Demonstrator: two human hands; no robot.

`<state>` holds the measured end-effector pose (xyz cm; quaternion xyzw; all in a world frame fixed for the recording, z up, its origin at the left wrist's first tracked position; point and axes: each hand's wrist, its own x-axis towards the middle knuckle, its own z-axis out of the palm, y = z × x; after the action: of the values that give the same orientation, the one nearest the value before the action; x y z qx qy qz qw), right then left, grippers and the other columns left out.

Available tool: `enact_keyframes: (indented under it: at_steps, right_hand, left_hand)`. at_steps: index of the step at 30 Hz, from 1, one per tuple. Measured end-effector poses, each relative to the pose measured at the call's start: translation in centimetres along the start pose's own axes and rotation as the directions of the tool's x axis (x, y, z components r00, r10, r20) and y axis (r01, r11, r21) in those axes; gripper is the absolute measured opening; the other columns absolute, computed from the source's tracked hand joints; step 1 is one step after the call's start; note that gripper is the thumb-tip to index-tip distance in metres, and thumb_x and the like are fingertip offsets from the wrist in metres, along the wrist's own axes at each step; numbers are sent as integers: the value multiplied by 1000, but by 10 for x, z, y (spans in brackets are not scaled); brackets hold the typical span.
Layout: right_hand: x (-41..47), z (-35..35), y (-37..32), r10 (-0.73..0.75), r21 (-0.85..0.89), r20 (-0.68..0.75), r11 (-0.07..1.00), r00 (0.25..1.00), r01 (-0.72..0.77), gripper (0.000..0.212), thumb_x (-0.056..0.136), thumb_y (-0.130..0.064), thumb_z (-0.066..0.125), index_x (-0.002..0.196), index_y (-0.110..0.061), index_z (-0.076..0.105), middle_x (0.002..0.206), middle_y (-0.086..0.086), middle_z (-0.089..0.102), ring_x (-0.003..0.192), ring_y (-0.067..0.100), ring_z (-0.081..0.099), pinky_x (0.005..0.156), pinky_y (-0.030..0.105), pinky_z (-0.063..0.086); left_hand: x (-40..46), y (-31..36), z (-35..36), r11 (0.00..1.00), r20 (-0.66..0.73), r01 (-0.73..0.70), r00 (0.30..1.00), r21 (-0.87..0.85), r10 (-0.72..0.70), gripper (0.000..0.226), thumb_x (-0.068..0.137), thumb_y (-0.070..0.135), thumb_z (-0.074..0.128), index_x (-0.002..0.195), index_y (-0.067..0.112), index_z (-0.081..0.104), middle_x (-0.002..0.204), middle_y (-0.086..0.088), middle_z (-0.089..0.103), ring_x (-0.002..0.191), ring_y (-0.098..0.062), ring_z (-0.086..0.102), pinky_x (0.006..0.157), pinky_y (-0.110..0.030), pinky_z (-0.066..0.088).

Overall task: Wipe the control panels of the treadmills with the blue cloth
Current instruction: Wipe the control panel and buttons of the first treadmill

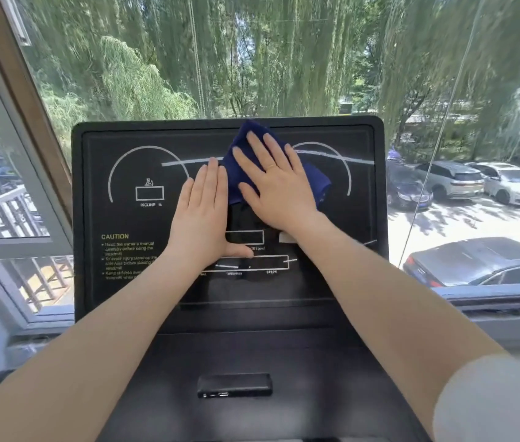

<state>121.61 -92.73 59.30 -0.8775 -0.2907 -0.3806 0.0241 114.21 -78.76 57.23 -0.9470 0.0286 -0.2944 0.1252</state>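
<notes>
The black treadmill control panel [118,173] stands upright in front of me, with white arcs, an INCLINE box and a yellow CAUTION text. A dark blue cloth [245,135] lies flat against its upper middle. My right hand [279,183] presses on the cloth with straight, spread fingers. My left hand [201,212] lies flat on the bare panel just left of the cloth, fingers together and thumb stretched out to the right. Most of the cloth is hidden under my right hand.
Below the panel a dark console deck holds a small black slot piece [234,385]. A large window [284,59] fills the view behind the panel, with trees and parked cars outside. A window frame [29,193] runs down the left side.
</notes>
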Motion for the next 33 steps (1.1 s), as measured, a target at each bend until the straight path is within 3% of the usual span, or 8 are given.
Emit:
enact_keyframes:
  at_steps: [3, 8, 15, 19, 21, 25, 29, 33]
  right_hand:
    - [0, -9, 30, -11, 18, -6, 1000, 1000, 11, 56, 95, -41, 39, 147, -28, 26, 156, 2, 17, 144, 23, 12, 114, 38, 3]
    - [-28, -20, 86, 342, 49, -72, 939, 937, -339, 58, 94, -42, 30, 149, -26, 19, 158, 3, 10, 144, 24, 7, 114, 40, 3]
    - [-50, -20, 91, 527, 58, -76, 850, 846, -524, 56, 98, -33, 33, 150, -18, 18, 157, 11, 9, 143, 31, 7, 115, 42, 4]
    - [-26, -19, 62, 461, 69, -70, 887, 885, -456, 56, 99, -32, 35, 150, -19, 16, 157, 9, 7, 144, 30, 5, 114, 43, 3]
    - [-15, -17, 47, 424, 67, -55, 905, 904, -420, 56, 99, -33, 33, 150, -21, 13, 158, 7, 4, 144, 28, 2, 114, 42, 2]
    - [2, -8, 4, 289, 71, -53, 956, 956, -285, 57, 97, -32, 37, 149, -21, 18, 157, 9, 9, 144, 31, 6, 114, 43, 3]
    - [15, 2, -52, 188, 65, -7, 980, 982, -187, 56, 99, -33, 33, 150, -21, 13, 158, 8, 3, 144, 30, 0, 114, 41, -1]
    - [28, 18, -121, 40, 45, 51, 998, 998, -43, 57, 100, -35, 29, 151, -22, 7, 158, 6, -3, 144, 28, -5, 114, 40, -5]
  left_hand:
    - [-3, -1, 1, 1000, -9, -25, 1000, 0, 25, 141, 48, 79, 62, 146, 0, -2, 155, -19, 0, 143, -33, 3, 115, -43, 5]
    - [-9, 2, 10, 997, -81, -80, 993, 23, 82, 121, 48, 71, 70, 140, 1, 35, 149, -19, 28, 136, -35, 30, 110, -49, 21]
    - [-10, 3, 8, 996, -44, -92, 995, 4, 92, 115, 54, 68, 68, 140, 0, 33, 149, -17, 29, 138, -33, 28, 111, -46, 20]
    - [-9, 5, 7, 995, -28, -101, 994, 14, 102, 119, 61, 73, 59, 146, 3, 14, 155, -14, 13, 142, -30, 14, 115, -42, 10]
    - [-13, 4, 7, 1000, -35, -23, 999, 18, 24, 127, 56, 78, 53, 147, 2, 8, 155, -15, 13, 141, -33, 17, 114, -43, 15]
    - [-27, -15, 11, 983, -57, 90, 993, -158, -100, 131, 54, 76, 58, 146, 0, 4, 154, -20, 12, 141, -34, 17, 114, -45, 20]
    - [-49, -60, 19, 976, -36, 144, 988, -166, -152, 129, 55, 71, 66, 145, -2, 9, 154, -21, 9, 141, -34, 15, 115, -44, 17]
    - [-71, -104, 26, 939, -31, 230, 969, -257, -246, 112, 71, 60, 64, 145, -4, 9, 153, -22, 9, 141, -34, 12, 115, -46, 15]
